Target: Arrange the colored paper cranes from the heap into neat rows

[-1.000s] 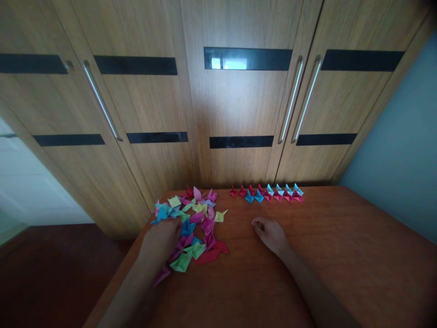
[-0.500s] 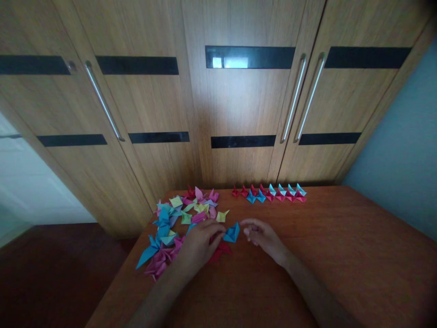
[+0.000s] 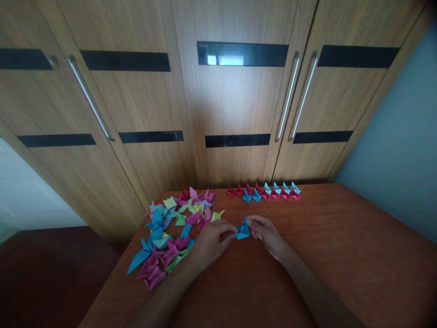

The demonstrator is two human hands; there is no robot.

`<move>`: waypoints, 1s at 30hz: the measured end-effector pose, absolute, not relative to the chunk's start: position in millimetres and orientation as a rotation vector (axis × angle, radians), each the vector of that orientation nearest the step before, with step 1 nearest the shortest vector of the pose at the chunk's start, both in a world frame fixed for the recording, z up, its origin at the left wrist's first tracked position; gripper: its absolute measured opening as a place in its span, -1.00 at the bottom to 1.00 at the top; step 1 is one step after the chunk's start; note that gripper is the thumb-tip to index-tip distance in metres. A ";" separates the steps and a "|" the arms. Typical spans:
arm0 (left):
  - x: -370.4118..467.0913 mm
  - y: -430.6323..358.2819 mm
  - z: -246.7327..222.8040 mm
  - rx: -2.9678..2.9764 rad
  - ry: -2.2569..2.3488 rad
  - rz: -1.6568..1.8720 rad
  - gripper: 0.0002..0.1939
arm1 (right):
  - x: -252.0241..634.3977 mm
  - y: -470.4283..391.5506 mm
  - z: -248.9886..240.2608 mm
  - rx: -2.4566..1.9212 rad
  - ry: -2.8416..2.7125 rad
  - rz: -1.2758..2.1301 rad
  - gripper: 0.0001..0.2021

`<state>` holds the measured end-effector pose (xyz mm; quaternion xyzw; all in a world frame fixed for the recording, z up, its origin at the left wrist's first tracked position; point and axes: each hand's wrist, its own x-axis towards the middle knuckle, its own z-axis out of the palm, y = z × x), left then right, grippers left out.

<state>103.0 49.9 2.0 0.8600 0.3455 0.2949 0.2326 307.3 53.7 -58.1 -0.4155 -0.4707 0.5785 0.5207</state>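
A small blue folded paper piece is between my hands above the wooden table. My left hand pinches its left corner with thumb and fingertips. On the other side, my right hand grips the right edge, fingers closed. Left of my hands lies a loose pile of folded papers in pink, blue, green and yellow, among them a magenta one and a yellow one. A bit of red paper shows beneath my left hand, mostly hidden.
Small folded papers in red, blue and light blue stand in two rows at the back of the table. Behind the table rises a wooden wardrobe with metal handles. A bluish wall is at the right.
My right hand has closed on the blue paper, which was in my left hand only. Both hands and the paper have shifted slightly right, and the view has turned a little.
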 end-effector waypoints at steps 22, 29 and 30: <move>165.2 165.9 -15.8 2.593 1.509 0.432 -0.77 | 316.3 71.6 -73.0 -1.301 -1.196 1.039 -0.70; 171.5 169.7 -18.7 2.601 1.562 0.360 -0.77 | 315.0 71.0 -70.6 -1.321 -1.216 1.044 -0.75; 172.2 169.6 -18.5 2.602 1.567 0.352 -0.77 | 314.9 70.7 -69.7 -1.326 -1.220 1.042 -0.75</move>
